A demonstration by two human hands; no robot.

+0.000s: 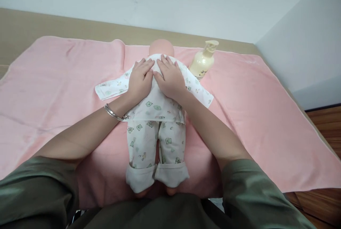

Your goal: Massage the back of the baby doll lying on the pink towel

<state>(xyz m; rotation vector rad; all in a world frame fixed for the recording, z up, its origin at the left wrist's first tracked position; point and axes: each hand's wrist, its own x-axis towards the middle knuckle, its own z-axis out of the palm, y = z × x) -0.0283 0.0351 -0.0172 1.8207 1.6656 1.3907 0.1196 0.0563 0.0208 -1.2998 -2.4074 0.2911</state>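
Observation:
A baby doll (pixel 161 47) lies with its head away from me, dressed in a white printed top (pixel 157 110) and matching trousers (pixel 142 143) with turned-up cuffs. Both sleeves spread out to the sides. My left hand (pixel 141 79) rests flat on the upper left of the top, fingers stretched forward. On the upper right of it lies my right hand (pixel 171 78), its fingers also apart. The two hands are close together, thumbs near each other, and neither grips anything. The doll's face is not visible.
A cream pump bottle (pixel 203 62) leans beyond the doll's right-hand sleeve. Under everything is a pink blanket (pixel 266 115) on a wooden surface (pixel 80 28). A pale wall (pixel 186 5) stands behind, with another at the right. Wooden floor shows at the lower right.

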